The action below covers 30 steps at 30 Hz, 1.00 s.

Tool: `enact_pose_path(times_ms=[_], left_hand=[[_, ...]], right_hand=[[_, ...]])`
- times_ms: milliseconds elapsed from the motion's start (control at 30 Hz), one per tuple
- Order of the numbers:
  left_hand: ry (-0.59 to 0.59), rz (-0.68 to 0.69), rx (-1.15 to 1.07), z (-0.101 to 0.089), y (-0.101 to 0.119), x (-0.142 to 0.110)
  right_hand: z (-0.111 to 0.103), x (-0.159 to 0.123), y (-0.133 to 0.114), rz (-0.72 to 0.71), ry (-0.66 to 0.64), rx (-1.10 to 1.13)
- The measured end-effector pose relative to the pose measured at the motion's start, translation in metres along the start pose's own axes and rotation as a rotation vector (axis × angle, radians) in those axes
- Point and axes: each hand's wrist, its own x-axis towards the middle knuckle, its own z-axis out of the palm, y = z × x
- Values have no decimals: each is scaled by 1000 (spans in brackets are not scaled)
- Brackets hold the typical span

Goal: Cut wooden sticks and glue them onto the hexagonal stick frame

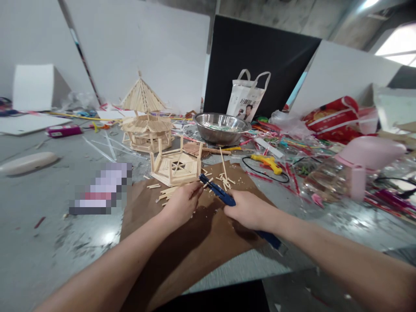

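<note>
While the right hand [248, 210] was closed around a blue tool [222, 195], the left hand [185, 201] had its fingertips pinched on a small pale stick [208, 183] at the tool's tip. The hands were apart, joined only by that stick and tool between them. Just beyond the left fingers stood a six-sided stick frame [177, 168], with short upright posts at its corners and a spoked opening in its floor. Loose sticks [167, 193] lay beside the left hand, and more cut pieces [225, 180] were scattered past the tool's tip.

Farther off, beyond the frame, a tiered stick pavilion [146, 117] rose to a pointed roof. Under both hands a brown sheet [208, 234] covered part of the grey bench [94, 268]. Left of the left hand lay a blurred-out flat object [102, 188] and a white oval item [29, 164]. Ahead of the right hand were a metal bowl [222, 128], a yellow glue gun [268, 164] and a white carrier bag [245, 100]; to its right, a pink-lidded bottle [328, 173] stood near red wrappers [338, 119]. White panels [143, 47] and a black one [256, 60] closed off the far side, below a concrete wall.
</note>
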Motion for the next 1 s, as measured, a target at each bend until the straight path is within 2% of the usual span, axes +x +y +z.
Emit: enact_pose_path(times_ms=[167, 333, 533, 667, 833, 1000], left_hand=[[12, 4, 31, 1, -2, 1], [19, 74, 73, 5, -8, 1], [-61, 25, 211, 11, -11, 2], [-80, 32, 261, 14, -10, 2], [-132, 6, 332, 10, -7, -2], [-84, -33, 431, 11, -9, -4]], right_hand=[[0, -1, -1, 18, -9, 2], [3, 0, 4, -5, 37, 64], [21, 7, 18, 104, -228, 311], [27, 9, 21, 137, -280, 476], [26, 8, 15, 219, -286, 547], [31, 11, 17, 223, -236, 547]])
